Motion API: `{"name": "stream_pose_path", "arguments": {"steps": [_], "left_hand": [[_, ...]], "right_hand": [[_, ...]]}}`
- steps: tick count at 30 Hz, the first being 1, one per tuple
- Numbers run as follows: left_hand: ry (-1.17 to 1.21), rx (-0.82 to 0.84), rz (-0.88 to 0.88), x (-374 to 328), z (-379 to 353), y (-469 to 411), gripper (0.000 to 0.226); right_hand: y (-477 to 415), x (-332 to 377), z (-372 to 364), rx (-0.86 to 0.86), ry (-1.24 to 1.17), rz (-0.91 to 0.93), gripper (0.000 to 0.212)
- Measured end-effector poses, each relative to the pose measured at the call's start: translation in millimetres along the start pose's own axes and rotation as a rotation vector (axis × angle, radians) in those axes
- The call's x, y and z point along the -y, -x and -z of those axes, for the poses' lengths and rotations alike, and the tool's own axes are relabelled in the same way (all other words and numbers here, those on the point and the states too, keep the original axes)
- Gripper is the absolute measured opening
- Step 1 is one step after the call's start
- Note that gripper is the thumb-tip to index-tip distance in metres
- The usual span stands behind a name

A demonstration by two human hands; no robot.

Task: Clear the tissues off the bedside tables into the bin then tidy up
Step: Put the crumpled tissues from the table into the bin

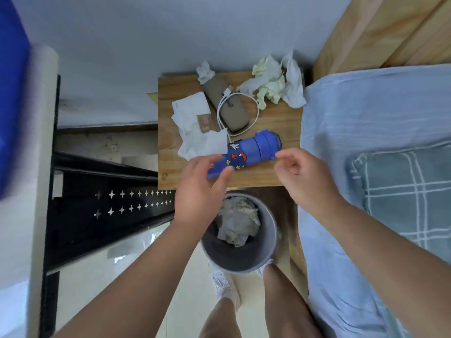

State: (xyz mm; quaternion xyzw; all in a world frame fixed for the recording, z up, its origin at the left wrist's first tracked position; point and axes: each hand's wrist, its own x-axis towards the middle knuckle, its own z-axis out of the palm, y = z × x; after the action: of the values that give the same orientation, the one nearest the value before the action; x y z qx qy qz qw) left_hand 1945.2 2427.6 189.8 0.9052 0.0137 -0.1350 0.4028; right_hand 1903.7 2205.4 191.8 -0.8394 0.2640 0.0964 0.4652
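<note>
A wooden bedside table (278, 123) carries a crumpled pile of white and pale green tissues (275, 81) at its back right. A small wad of tissue (206, 71) sits at the back edge, and flat white tissues (195, 128) lie on the left. A blue cartoon-print bottle (253, 148) lies on its side near the front. My left hand (197, 191) grips the bottle's lower end between thumb and fingers. My right hand (302, 176) hovers at the cap end with fingers loosely curled, one fingertip at the cap. Below the table's front stands a grey bin (272, 240) with crumpled tissues (238, 220) inside.
A taupe glasses case (229, 106) and a looped white USB cable (256, 111) lie mid-table. A bed with a blue sheet (366, 118) and a checked pillow (402, 191) borders the right. A black metal frame (97, 203) stands left. My legs and white shoes are behind the bin.
</note>
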Motion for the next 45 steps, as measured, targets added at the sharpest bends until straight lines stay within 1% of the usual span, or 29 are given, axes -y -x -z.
{"name": "stream_pose_path", "arguments": {"steps": [3, 5, 7, 9, 12, 14, 17, 18, 21, 23, 25, 28, 30, 31, 33, 36, 39, 45], "left_hand": [[-0.219, -0.069, -0.061, -11, 3, -38, 0.041], [-0.33, -0.03, -0.052, -12, 1, -55, 0.046], [-0.365, 0.05, -0.017, -12, -3, -67, 0.048], [-0.356, 0.116, 0.001, -12, -6, -78, 0.045], [-0.345, 0.167, 0.021, -14, -7, -94, 0.037], [-0.293, 0.142, 0.035, -20, -5, -104, 0.036], [-0.21, 0.044, 0.021, -34, -3, -119, 0.03], [-0.167, 0.024, 0.033, -39, -4, -123, 0.028], [-0.015, 0.036, 0.105, -52, -12, -129, 0.025], [0.026, 0.05, 0.121, -57, -16, -129, 0.024], [0.059, 0.059, 0.128, -61, -20, -127, 0.023], [0.091, 0.065, 0.119, -66, -22, -121, 0.02], [0.156, 0.074, 0.139, -69, -23, -118, 0.025], [0.199, 0.078, 0.159, -70, -22, -116, 0.03], [0.271, 0.086, 0.214, -74, -21, -113, 0.036], [0.382, 0.08, 0.317, -78, -19, -109, 0.04], [0.493, 0.083, 0.39, -82, -16, -101, 0.04], [0.654, 0.086, 0.481, -75, -6, -66, 0.046]], "right_hand": [[-41, 22, 15, -0.035, 0.018, 0.028, 0.026], [-63, 32, 21, -0.043, 0.038, 0.037, 0.031], [-85, 39, 24, -0.034, 0.084, 0.044, 0.041], [-105, 44, 25, -0.027, 0.15, 0.058, 0.05], [-132, 44, 25, -0.052, 0.21, 0.064, 0.052], [-148, 41, 23, -0.081, 0.24, 0.056, 0.05], [-172, 36, 17, -0.071, 0.35, 0.038, 0.051], [-180, 34, 14, -0.058, 0.4, 0.027, 0.056], [-201, 33, 11, -0.018, 0.478, -0.016, 0.083], [-210, 32, 11, -0.011, 0.493, -0.028, 0.088], [-210, 30, 12, -0.012, 0.557, -0.033, 0.078], [-205, 30, 13, -0.027, 0.619, -0.037, 0.047], [-203, 35, 14, 0.028, 0.652, -0.065, 0.029], [-201, 38, 15, 0.066, 0.662, -0.083, 0.024], [-194, 41, 16, 0.062, 0.659, -0.065, 0.021], [-173, 43, 19, -0.053, 0.543, 0.021, 0.023], [-150, 47, 24, -0.116, 0.434, 0.061, 0.023], [-88, 43, 35, -0.154, 0.286, 0.134, 0.009]]}}
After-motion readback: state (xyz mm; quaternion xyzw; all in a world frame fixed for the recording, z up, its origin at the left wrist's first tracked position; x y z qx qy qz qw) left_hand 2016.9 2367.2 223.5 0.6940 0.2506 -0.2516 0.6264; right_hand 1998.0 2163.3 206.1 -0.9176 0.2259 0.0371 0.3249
